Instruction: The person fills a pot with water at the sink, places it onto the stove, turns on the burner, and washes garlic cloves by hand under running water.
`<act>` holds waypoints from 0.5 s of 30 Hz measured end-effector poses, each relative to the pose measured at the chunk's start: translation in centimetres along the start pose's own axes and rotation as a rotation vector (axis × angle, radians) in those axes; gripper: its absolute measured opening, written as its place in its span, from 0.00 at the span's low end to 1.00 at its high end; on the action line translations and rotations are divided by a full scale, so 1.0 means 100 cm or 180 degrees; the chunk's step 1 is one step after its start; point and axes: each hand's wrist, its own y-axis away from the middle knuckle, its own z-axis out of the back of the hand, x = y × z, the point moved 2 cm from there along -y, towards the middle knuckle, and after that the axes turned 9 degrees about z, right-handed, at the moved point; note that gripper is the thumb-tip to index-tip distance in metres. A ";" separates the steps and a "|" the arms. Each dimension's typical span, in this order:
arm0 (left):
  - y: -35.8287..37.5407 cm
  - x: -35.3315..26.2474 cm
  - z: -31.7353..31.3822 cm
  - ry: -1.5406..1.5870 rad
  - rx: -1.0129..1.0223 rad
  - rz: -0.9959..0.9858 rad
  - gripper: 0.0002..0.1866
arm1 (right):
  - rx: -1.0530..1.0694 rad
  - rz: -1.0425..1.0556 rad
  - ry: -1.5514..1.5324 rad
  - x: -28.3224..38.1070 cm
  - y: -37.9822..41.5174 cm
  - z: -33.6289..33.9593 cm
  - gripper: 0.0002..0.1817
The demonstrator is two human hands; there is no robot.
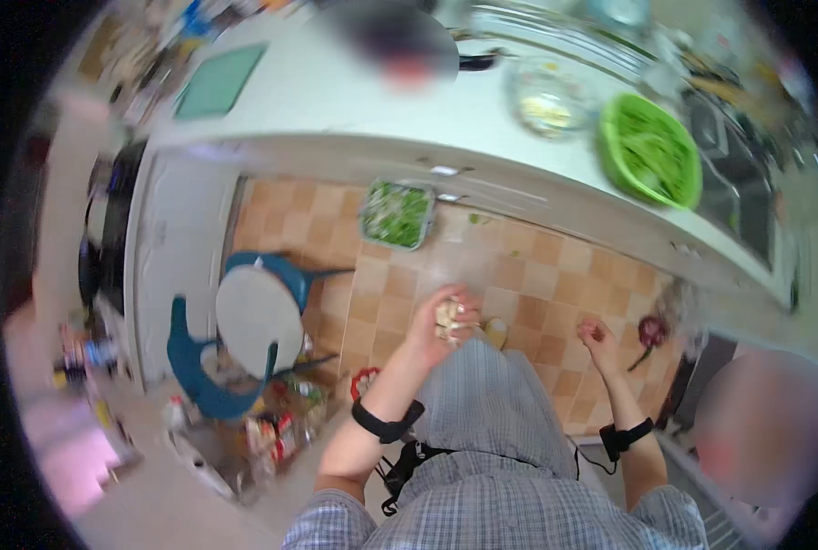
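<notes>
Pale food piece [449, 316] sits gripped in the left hand [438, 325] over the tiled floor; right hand [598, 335] curls loosely, empty, beside a purple onion [652, 330]. Keeping fingers firm should prevent dropping.

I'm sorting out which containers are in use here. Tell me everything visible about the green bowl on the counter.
The green bowl is bright lime, round and wide, and looks like plastic. It sits tilted in this view near the edge of the white counter, at the right end, beside a clear bowl. It holds green pieces, too blurred to identify. Neither hand touches it; both are lower, over the tiled floor.
</notes>
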 end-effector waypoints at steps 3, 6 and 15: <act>0.022 0.018 0.015 0.0214 -0.0028 -0.0226 0.10 | 0.1086 -0.0450 -0.0374 0.068 -0.033 -0.048 0.10; 0.033 0.023 0.037 0.0480 0.0170 -0.0570 0.10 | 0.2449 -0.0424 -0.0989 0.158 -0.027 -0.116 0.10; 0.096 0.023 0.062 0.0623 0.0516 -0.1936 0.11 | 0.3636 -0.0417 -0.0780 0.205 -0.010 -0.199 0.11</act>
